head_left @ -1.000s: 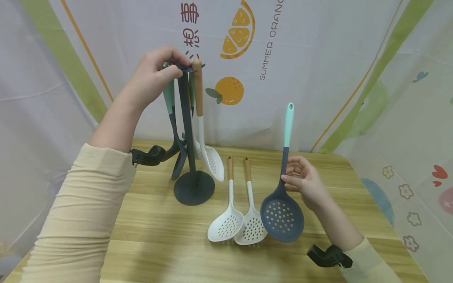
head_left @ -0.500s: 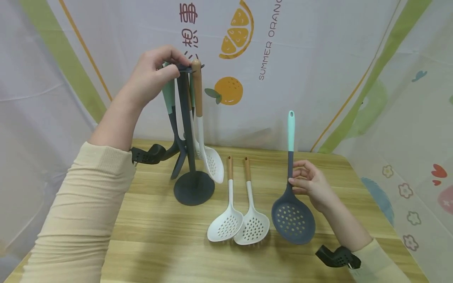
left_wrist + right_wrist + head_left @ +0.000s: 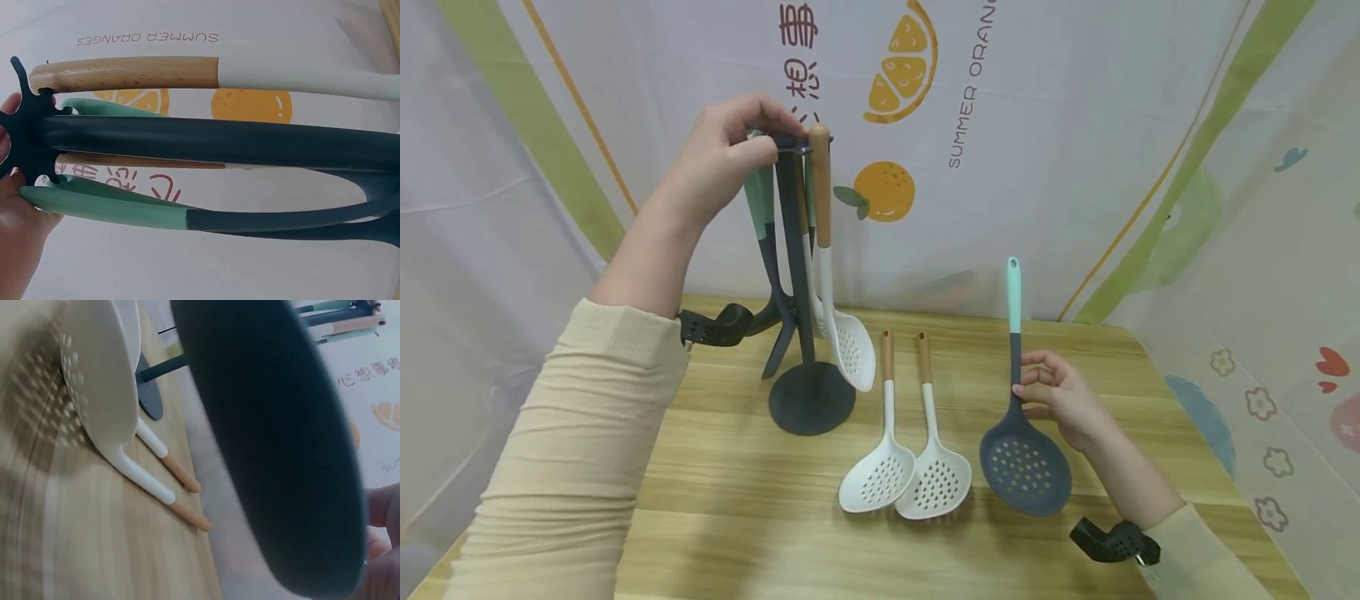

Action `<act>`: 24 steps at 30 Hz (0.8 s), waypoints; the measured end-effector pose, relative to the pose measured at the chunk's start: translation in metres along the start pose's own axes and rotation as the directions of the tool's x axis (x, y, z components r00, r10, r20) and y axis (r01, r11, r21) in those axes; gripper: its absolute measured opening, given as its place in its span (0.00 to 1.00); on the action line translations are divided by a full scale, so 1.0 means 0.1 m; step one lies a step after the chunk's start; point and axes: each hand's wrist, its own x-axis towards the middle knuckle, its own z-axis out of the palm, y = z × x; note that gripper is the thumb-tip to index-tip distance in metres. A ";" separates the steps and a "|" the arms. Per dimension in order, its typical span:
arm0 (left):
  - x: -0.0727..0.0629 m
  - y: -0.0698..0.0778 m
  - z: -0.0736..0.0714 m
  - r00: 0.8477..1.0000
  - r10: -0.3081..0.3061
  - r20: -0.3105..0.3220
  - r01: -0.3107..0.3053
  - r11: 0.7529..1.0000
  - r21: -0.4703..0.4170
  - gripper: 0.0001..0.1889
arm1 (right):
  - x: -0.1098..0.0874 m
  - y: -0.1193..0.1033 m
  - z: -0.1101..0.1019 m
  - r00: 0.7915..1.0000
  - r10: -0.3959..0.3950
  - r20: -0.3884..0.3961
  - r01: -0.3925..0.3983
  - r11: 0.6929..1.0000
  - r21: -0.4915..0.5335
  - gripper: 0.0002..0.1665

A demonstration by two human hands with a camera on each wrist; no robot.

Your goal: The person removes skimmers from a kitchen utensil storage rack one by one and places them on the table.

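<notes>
At the top of a dark utensil stand point(image 3: 811, 404), my left hand point(image 3: 718, 167) grips the hooked crown with thumb and fingers. A white slotted spoon point(image 3: 853, 350) with a wooden handle hangs there among mint-handled dark utensils point(image 3: 112, 206), partly hidden behind the post. My right hand point(image 3: 1063, 404) pinches the dark neck of a skimmer point(image 3: 1045, 487) with a mint handle. Its handle points up and its round perforated bowl is low. In the right wrist view that skimmer's bowl point(image 3: 269, 444) fills the middle, tilted over the table.
Two white slotted spoons with wooden handles, one on the left point(image 3: 876, 483) and one on the right point(image 3: 936, 492), lie on the wooden table point(image 3: 737, 517), bowls touching or overlapping. A printed curtain point(image 3: 1000, 208) hangs behind the table and along its sides.
My right hand has carried the skimmer rightward, away from the white spoons, and its handle tip has dropped lower. My left hand stays on the stand's top.
</notes>
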 end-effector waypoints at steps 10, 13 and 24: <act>-0.01 -0.01 -0.01 1.000 0.008 0.021 -0.008 1.000 -0.028 0.20 | 0.08 0.21 -0.05 0.996 0.083 -0.021 -0.083 0.996 -0.020 0.22; -0.02 0.00 -0.01 1.000 0.012 0.028 -0.012 0.999 0.032 0.20 | 0.10 0.28 -0.05 0.995 0.101 -0.023 -0.102 0.995 -0.010 0.22; -0.05 0.03 -0.08 0.999 -0.025 0.027 0.016 0.958 0.286 0.24 | 0.13 0.43 -0.07 0.991 0.132 -0.034 -0.133 0.991 -0.006 0.28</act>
